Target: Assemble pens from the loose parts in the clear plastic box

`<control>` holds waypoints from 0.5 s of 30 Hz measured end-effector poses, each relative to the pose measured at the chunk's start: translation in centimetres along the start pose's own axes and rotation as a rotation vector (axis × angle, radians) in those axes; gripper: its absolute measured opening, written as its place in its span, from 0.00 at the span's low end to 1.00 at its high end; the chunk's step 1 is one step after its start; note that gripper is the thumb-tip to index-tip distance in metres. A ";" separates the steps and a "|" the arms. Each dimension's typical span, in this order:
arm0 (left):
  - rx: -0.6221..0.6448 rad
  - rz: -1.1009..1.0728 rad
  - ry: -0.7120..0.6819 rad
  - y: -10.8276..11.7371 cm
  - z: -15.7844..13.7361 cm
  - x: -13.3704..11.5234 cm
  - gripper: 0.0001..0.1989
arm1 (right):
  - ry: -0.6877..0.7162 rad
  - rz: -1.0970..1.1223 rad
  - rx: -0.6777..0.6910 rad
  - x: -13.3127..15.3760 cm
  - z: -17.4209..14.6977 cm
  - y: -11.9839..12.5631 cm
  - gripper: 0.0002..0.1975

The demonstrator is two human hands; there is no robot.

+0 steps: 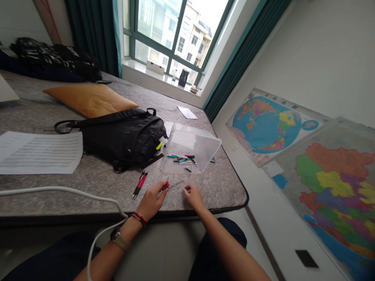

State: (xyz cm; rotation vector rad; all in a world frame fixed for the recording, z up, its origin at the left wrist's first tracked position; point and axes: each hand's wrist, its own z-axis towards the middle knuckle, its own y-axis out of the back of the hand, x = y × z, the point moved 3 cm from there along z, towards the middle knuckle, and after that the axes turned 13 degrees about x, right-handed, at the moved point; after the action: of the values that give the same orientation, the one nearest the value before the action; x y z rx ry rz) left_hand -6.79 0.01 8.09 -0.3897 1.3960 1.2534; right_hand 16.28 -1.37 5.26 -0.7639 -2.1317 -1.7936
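from where i stand, the left hand's (152, 199) grip is closed on a small red part (166, 184) just above the mattress (222, 189), while the right hand (193, 196) curls near it, and i can't tell whether its fingers hold anything. so slight a piece would seem to want a light fingertip pinch, steady wrists and work kept low over the mottled grey cover. two slim red-and-black pens (140, 185) lie beside the left hand, and beyond, a clear, thin-walled plastic bin (205, 145) holds loose slender sticks (186, 159).
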 end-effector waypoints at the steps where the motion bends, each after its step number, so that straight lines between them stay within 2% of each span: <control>1: 0.001 -0.008 0.014 0.0 0.0 0.0 0.11 | -0.022 -0.074 -0.019 -1.4 0.2 0.0 0.04; 4: 0.016 -0.014 0.042 0.0 0.0 0.0 0.12 | 0.011 -0.224 -0.115 -4.0 0.0 -0.3 0.08; 8: 0.044 -0.008 0.072 0.0 0.0 0.0 0.13 | 0.068 -0.295 -0.221 -5.1 -0.7 -1.3 0.10; 15: 0.015 -0.043 0.091 0.3 -0.3 -0.4 0.13 | 0.089 -0.255 -0.230 -5.6 -0.3 -1.5 0.08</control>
State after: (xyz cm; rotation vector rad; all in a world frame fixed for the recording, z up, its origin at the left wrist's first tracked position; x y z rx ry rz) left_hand -7.08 -0.33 8.48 -0.4689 1.4653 1.2028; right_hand 20.07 -3.13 1.27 -0.4642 -2.0657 -2.1880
